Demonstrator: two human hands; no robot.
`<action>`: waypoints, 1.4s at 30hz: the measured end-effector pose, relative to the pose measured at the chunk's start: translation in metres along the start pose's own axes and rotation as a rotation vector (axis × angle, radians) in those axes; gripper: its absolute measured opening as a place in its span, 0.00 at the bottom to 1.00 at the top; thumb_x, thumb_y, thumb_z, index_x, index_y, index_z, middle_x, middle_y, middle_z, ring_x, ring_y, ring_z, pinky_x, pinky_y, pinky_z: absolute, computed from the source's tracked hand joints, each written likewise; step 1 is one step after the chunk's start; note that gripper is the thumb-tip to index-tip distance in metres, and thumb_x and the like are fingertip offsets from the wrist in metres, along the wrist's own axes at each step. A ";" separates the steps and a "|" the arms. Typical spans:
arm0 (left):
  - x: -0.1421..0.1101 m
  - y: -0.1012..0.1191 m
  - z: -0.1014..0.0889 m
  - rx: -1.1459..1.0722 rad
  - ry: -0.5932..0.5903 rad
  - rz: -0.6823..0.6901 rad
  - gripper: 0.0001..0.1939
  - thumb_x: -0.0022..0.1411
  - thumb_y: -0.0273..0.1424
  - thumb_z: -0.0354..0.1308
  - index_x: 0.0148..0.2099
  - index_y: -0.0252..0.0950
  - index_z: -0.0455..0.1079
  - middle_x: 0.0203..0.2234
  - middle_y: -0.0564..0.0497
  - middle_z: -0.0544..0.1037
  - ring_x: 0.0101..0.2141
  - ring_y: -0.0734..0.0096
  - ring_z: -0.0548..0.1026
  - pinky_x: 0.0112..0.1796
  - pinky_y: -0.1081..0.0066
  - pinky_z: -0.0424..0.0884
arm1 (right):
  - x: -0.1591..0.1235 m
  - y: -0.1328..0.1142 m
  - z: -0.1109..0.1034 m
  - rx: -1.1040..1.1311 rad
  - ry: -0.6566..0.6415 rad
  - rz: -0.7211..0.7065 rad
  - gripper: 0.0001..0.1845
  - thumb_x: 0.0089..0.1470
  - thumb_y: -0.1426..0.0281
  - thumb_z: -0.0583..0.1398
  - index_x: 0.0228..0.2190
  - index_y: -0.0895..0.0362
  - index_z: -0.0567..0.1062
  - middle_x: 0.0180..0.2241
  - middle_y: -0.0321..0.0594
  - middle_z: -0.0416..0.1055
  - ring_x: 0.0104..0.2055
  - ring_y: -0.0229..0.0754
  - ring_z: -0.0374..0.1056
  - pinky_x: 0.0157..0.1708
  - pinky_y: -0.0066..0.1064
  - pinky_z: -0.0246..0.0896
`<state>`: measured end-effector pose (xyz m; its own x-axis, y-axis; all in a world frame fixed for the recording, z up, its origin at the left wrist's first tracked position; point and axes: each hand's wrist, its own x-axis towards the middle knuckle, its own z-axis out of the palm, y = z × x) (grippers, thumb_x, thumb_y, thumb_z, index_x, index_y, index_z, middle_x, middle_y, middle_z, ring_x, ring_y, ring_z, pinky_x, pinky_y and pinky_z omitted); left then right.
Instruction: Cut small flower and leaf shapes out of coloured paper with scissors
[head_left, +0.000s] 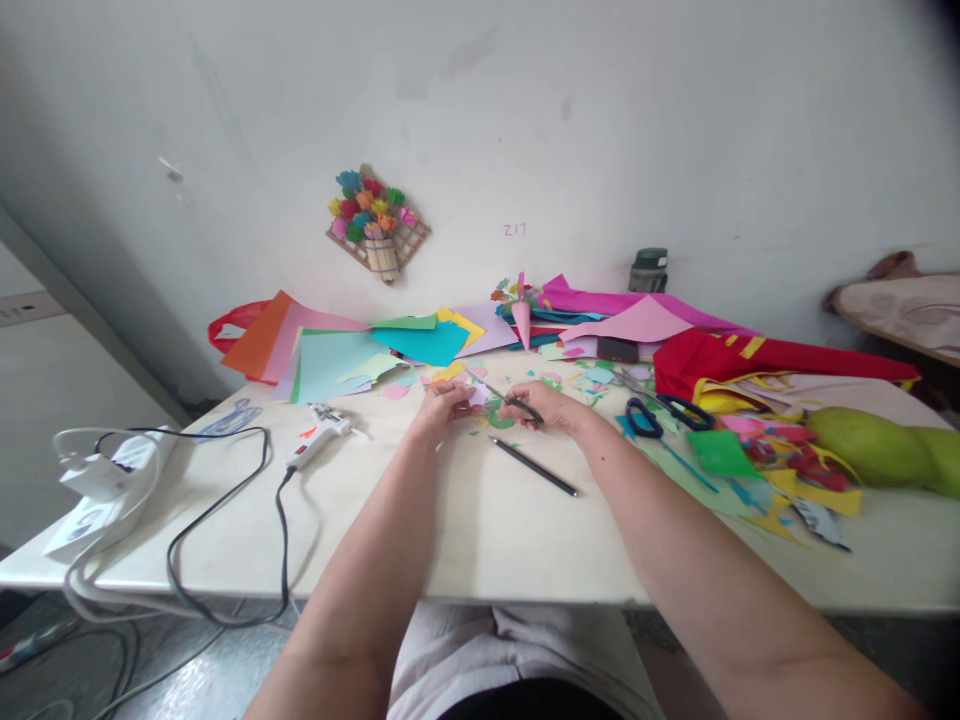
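Black and slim, a pen (533, 466) lies slantwise on the bench (495, 555), well in from the near edge. Just beyond it, the left hand (448, 404) pinches a small piece of lilac paper (478, 394), while the right hand (546, 406) grips the scissors (524, 407) by their handles, the blades reaching across beside the paper toward the far left. Whether they bite into it is too small to tell. For a clean cut, I would steady the scissors, turn the paper into them with the left fingers, and keep those fingers clear of the blades' path. Toward the left edge, a glue gun (319, 440) lies with its cord trailing; toward the right edge are blue-handled scissors (661, 402) and a green scrap (721, 454). Small paper bits litter the bench around and past the hands. Along the far edge, coloured sheets overlap, among them a teal sheet (424, 343), with a pink cone (522, 323) of tiny flowers nearby. Behind rises a pale wall (600, 120), where a flower ornament (379, 225) hangs left of some handwritten digits (515, 230).
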<state>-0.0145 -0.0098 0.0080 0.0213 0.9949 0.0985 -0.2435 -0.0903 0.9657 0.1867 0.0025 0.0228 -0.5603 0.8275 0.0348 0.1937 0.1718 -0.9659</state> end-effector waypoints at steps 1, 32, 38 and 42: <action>0.000 0.000 0.000 0.005 0.000 0.007 0.14 0.40 0.34 0.70 0.22 0.32 0.68 0.17 0.55 0.68 0.23 0.74 0.70 0.32 0.68 0.74 | 0.000 0.000 0.000 -0.001 0.014 0.006 0.11 0.38 0.66 0.65 0.19 0.60 0.71 0.15 0.31 0.61 0.16 0.29 0.53 0.16 0.25 0.47; -0.001 0.000 0.007 0.123 -0.085 -0.058 0.14 0.38 0.35 0.71 0.25 0.31 0.74 0.19 0.50 0.72 0.21 0.72 0.70 0.28 0.68 0.72 | 0.007 -0.001 0.008 0.247 0.296 -0.091 0.17 0.31 0.78 0.62 0.30 0.58 0.71 0.17 0.27 0.66 0.21 0.34 0.62 0.24 0.26 0.55; 0.000 0.004 0.009 0.021 -0.072 -0.083 0.22 0.46 0.49 0.64 0.29 0.32 0.73 0.21 0.48 0.72 0.24 0.70 0.72 0.29 0.67 0.73 | 0.010 -0.002 0.009 0.249 0.415 -0.088 0.17 0.30 0.76 0.61 0.30 0.57 0.70 0.16 0.26 0.62 0.21 0.34 0.60 0.23 0.27 0.54; -0.004 0.004 0.013 0.105 -0.111 -0.053 0.17 0.38 0.36 0.71 0.27 0.32 0.70 0.22 0.51 0.73 0.25 0.71 0.72 0.29 0.70 0.72 | 0.012 -0.002 0.011 0.254 0.437 -0.075 0.17 0.30 0.75 0.61 0.29 0.56 0.69 0.16 0.25 0.61 0.20 0.34 0.60 0.22 0.27 0.53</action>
<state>-0.0024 -0.0146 0.0144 0.1396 0.9880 0.0665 -0.1362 -0.0473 0.9895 0.1707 0.0060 0.0227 -0.1656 0.9734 0.1580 -0.0665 0.1488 -0.9866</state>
